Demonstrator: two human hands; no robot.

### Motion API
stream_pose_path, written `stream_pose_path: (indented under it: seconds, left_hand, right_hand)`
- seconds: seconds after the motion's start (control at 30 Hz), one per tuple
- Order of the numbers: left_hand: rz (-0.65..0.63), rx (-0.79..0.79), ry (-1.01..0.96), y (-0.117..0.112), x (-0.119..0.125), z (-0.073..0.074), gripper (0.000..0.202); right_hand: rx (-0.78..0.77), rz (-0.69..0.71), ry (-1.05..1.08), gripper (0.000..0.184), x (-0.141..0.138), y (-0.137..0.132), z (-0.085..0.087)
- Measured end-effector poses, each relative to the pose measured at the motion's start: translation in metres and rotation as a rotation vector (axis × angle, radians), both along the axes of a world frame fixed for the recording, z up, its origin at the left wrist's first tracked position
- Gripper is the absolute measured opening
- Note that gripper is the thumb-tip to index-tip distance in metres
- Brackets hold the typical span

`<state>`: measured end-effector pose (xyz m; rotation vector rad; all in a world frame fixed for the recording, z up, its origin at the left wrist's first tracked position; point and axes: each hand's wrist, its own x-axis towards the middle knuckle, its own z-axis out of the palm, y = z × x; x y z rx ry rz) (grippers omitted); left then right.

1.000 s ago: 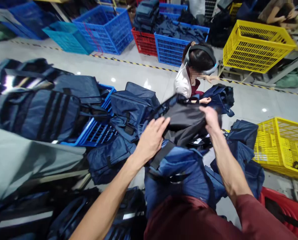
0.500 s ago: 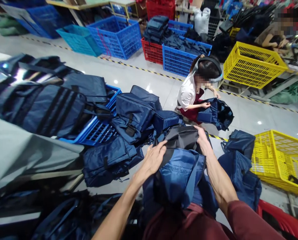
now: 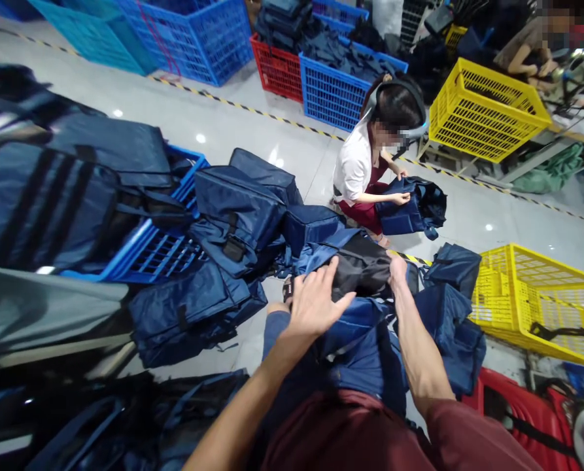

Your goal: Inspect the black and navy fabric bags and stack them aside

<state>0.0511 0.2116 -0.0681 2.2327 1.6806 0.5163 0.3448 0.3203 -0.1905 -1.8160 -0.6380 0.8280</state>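
A navy bag (image 3: pixel 358 324) lies in my lap with its black fabric part (image 3: pixel 363 265) turned up. My left hand (image 3: pixel 316 297) rests over the left side of the black fabric, fingers spread and thumb out. At the right edge of that fabric, my right hand (image 3: pixel 397 271) is closed on the bag, its fingertips partly hidden. Close beyond lie more navy bags (image 3: pixel 309 222), piled together. On the left, another navy bag (image 3: pixel 188 311) lies on the floor.
A co-worker (image 3: pixel 365 157) crouches ahead, holding a navy bag (image 3: pixel 399 206). A blue crate (image 3: pixel 149 245) heaped with bags stands left. On the right are a yellow crate (image 3: pixel 517 307) and a red stool-like thing (image 3: pixel 512 409). Striped tape (image 3: pixel 252 108) crosses the floor.
The bag has been tipped away and lies flatter, with more black fabric showing. My left hand has moved over the fabric with spread fingers; my right hand keeps hold of the edge.
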Motion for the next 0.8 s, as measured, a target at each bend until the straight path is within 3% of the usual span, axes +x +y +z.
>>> stream_pose_path:
  seconds: [0.17, 0.3, 0.47, 0.57, 0.7, 0.8]
  left_hand:
    - [0.057, 0.071, 0.014, -0.027, -0.039, -0.009, 0.067]
    - [0.054, 0.112, 0.013, -0.048, -0.043, -0.017, 0.051]
    - [0.0, 0.147, -0.088, -0.035, -0.056, -0.029, 0.043]
    - [-0.035, 0.122, -0.124, -0.027, -0.073, -0.018, 0.044]
    - [-0.044, 0.132, -0.135, -0.039, -0.08, -0.005, 0.035]
    - [-0.014, 0.104, -0.142, -0.048, -0.075, -0.022, 0.035]
  right_hand:
    - [-0.067, 0.036, -0.004, 0.023, -0.028, 0.015, -0.001]
    - [-0.077, 0.077, -0.047, 0.026, -0.031, -0.005, 0.001]
    - [-0.073, 0.11, -0.081, 0.032, -0.054, -0.029, -0.004]
    - [-0.027, 0.09, -0.078, 0.033, -0.058, -0.021, 0.003]
    - [0.02, 0.081, -0.068, 0.038, -0.04, -0.014, 0.008]
    - [-0.038, 0.177, -0.14, 0.042, -0.046, -0.013, -0.004]
